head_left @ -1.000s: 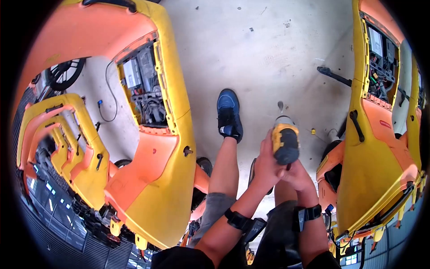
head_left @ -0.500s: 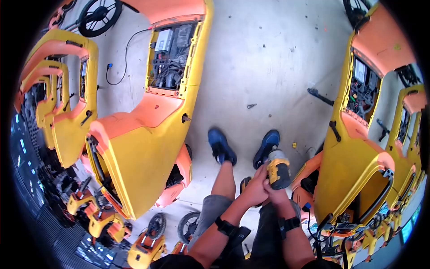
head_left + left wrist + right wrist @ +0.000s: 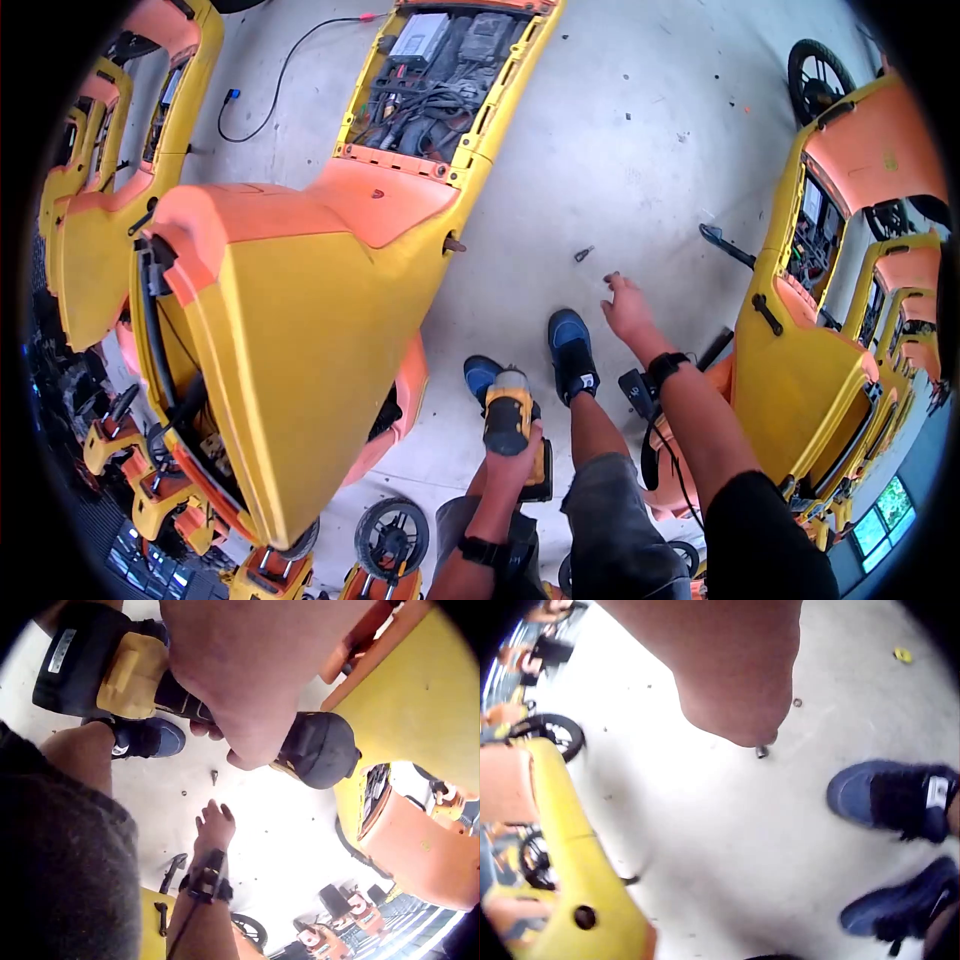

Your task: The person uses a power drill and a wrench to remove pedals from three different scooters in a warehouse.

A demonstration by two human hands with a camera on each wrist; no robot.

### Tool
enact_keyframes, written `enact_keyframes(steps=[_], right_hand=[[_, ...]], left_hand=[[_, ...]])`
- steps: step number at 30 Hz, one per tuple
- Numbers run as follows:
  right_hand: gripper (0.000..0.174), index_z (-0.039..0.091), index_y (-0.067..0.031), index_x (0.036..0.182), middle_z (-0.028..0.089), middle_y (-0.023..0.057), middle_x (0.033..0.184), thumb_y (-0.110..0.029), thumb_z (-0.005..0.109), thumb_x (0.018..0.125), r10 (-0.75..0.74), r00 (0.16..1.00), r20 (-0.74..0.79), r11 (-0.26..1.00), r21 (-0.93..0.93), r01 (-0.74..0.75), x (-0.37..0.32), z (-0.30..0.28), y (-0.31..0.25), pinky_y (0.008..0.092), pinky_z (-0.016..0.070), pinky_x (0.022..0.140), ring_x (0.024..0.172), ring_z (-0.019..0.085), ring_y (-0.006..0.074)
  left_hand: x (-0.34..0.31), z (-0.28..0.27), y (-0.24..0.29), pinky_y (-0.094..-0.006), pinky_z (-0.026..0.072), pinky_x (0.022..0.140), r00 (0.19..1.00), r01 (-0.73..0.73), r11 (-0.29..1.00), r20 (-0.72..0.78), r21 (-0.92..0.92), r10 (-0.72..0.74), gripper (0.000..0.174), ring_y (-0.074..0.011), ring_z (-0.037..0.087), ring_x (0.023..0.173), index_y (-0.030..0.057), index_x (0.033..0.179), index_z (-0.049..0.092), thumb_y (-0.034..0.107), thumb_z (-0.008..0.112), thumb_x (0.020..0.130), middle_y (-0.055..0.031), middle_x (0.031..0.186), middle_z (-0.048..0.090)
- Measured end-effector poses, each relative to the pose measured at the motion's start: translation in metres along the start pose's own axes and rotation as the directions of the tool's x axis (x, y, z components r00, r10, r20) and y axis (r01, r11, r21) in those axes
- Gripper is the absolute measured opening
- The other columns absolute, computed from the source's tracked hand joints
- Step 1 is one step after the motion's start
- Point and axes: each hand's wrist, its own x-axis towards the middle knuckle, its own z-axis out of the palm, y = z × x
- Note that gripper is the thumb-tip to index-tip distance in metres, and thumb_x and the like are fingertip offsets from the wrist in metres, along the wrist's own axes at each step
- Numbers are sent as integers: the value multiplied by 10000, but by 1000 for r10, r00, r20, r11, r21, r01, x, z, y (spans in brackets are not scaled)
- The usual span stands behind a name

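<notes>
On the concrete floor (image 3: 620, 130) between yellow vehicle shells (image 3: 300, 330), we hold the cordless driver (image 3: 507, 412) at lower centre in the left grip (image 3: 515, 468), fingers wrapped round it, while the right grip (image 3: 628, 310), loose and empty, lies nearer the small screw (image 3: 583, 254) just to its upper left.

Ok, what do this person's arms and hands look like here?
Bare forearms, no gloves. Each wrist wears a black strap with a dark camera mount: left strap, right strap. A thin dark cable runs along the right forearm. A black short sleeve covers the right upper arm.
</notes>
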Motion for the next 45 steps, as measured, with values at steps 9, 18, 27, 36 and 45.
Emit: enact_keyframes(steps=[9, 18, 27, 36, 45], right_hand=[[268, 601, -162, 1100, 570, 71, 1135, -131, 582, 835, -259, 958, 122, 742, -610, 278, 110, 80, 12, 434, 424, 911, 1145, 505, 266], [246, 567, 3, 1125, 662, 112, 921, -161, 595, 944, -86, 971, 224, 767, 637, -79, 41, 49, -28, 342, 529, 731, 841, 649, 220], [314, 512, 4, 1276, 588, 100, 1050, -138, 495, 996, -501, 806, 314, 574, 818, 37, -261, -242, -279, 333, 521, 828, 918, 666, 209], [287, 510, 10, 1259, 579, 68, 1033, -120, 469, 1006, -507, 729, 460, 483, 852, -201, -438, -349, -410, 315, 550, 824, 935, 641, 195], [350, 468, 28, 1307, 592, 117, 1139, -164, 473, 1015, -782, 373, 499, 573, 811, 118, -549, -404, -519, 327, 563, 857, 998, 654, 209]], left_hand=[[40, -54, 30, -416, 513, 721, 944, -255, 954, 254, 156, 210, 318, -299, 654, 798, 41, 955, 650, 343, 662, 859, -128, 890, 664], [2, -69, 50, -329, 571, 729, 834, 550, 272, 540, -790, -116, 404, -212, 687, 869, 4, 1228, 547, 303, 373, 1019, -127, 1040, 661], [-177, -109, 137, -380, 487, 886, 791, -607, 785, 1, -125, 612, 380, -324, 617, 997, -8, 1198, 574, 76, 578, 828, -173, 1071, 628], [-373, -190, 199, -332, 528, 819, 984, -98, 536, 1, -839, 181, 295, -236, 647, 949, -6, 1188, 570, 106, 537, 917, -119, 1059, 632], [-469, -257, 217, -374, 568, 729, 922, -126, -141, -168, -982, 347, 312, -249, 673, 824, 28, 1180, 541, 257, 401, 1021, -110, 955, 654]])
